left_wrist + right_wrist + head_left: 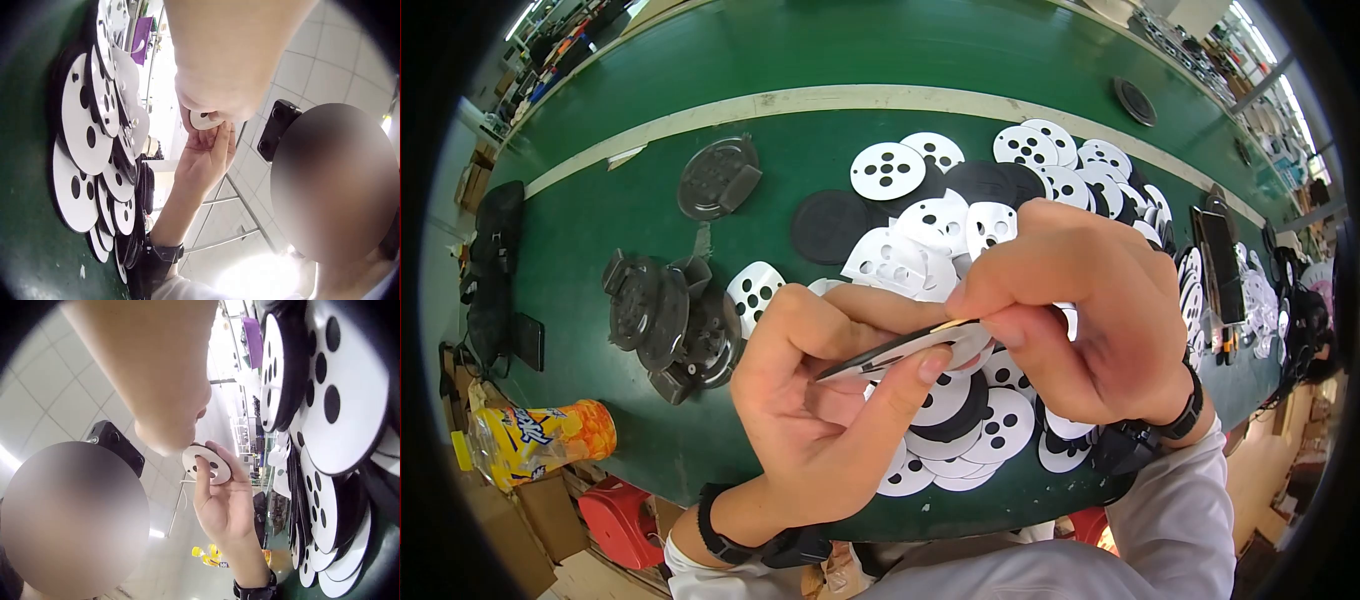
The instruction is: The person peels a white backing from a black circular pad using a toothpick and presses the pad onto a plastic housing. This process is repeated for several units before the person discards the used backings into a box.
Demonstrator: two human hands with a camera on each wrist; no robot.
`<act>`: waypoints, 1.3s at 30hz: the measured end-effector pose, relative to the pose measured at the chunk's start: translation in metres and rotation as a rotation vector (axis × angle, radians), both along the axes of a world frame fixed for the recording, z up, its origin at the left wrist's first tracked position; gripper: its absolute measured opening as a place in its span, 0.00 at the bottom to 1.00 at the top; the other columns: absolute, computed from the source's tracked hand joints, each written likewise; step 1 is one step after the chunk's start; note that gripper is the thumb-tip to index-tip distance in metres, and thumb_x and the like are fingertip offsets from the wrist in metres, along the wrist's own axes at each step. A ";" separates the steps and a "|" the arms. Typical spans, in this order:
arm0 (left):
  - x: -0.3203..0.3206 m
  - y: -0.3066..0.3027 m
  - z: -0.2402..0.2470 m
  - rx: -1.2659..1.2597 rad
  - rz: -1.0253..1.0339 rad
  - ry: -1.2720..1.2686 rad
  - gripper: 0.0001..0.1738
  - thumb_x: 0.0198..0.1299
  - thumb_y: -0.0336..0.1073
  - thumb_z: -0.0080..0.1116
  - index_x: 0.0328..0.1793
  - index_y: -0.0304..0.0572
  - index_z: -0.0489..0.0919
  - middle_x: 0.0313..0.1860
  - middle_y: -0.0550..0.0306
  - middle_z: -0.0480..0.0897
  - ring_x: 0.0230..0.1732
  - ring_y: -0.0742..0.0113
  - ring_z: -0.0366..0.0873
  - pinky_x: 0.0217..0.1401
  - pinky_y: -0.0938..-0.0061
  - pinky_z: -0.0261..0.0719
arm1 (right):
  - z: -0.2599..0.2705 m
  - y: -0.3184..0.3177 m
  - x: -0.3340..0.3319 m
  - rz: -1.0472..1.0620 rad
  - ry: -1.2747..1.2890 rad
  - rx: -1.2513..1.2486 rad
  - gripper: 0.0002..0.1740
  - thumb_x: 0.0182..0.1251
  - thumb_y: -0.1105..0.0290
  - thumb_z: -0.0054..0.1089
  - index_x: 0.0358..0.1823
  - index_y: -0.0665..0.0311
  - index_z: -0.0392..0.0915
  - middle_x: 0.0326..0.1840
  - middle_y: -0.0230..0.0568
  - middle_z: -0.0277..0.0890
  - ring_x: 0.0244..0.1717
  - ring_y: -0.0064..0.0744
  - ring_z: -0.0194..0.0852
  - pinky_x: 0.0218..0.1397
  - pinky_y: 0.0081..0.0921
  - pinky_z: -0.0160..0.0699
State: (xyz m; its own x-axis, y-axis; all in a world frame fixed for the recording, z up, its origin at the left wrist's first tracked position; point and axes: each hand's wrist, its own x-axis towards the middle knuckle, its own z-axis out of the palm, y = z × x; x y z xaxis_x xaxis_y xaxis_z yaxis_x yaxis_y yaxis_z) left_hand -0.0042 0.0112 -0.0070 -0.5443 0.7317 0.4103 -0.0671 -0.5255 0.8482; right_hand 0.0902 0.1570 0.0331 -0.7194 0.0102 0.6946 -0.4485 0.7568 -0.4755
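Disc (912, 347) is sitting tilted between both hands, showing white face, dark round holes, black edge. Left hand (815, 405) is gripping it, thumb against fingers; right hand (1090, 300) is pinching its rim. Similar discs (1020, 432) are lying beneath.

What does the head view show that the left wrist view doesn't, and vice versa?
Only head: the yellow bottle, red stool and dark plastic parts.

Only left wrist: the gridded ceiling and the black device on the person's head.

Both: the left hand, right hand, held disc, piled white discs and green table.
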 end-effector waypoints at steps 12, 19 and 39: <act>0.006 -0.002 0.006 -0.057 0.036 0.020 0.17 0.51 0.16 0.56 0.31 0.37 0.58 0.33 0.36 0.79 0.34 0.71 0.76 0.33 0.83 0.70 | -0.004 0.005 -0.001 -0.107 0.182 0.405 0.11 0.48 0.84 0.58 0.36 0.68 0.74 0.18 0.31 0.68 0.12 0.24 0.52 0.16 0.22 0.49; 0.010 0.000 0.007 -0.045 0.029 -0.160 0.16 0.51 0.17 0.56 0.31 0.37 0.58 0.33 0.36 0.79 0.33 0.68 0.77 0.32 0.81 0.73 | -0.008 0.002 -0.003 -0.048 0.158 0.175 0.10 0.48 0.86 0.57 0.34 0.71 0.73 0.22 0.36 0.74 0.12 0.25 0.54 0.16 0.21 0.52; -0.005 0.002 -0.001 -0.004 0.102 0.397 0.14 0.52 0.15 0.50 0.33 0.36 0.57 0.35 0.40 0.75 0.29 0.72 0.70 0.31 0.82 0.69 | -0.001 0.000 -0.001 -0.018 -0.007 0.028 0.09 0.48 0.85 0.55 0.32 0.69 0.73 0.25 0.39 0.77 0.16 0.28 0.63 0.18 0.21 0.60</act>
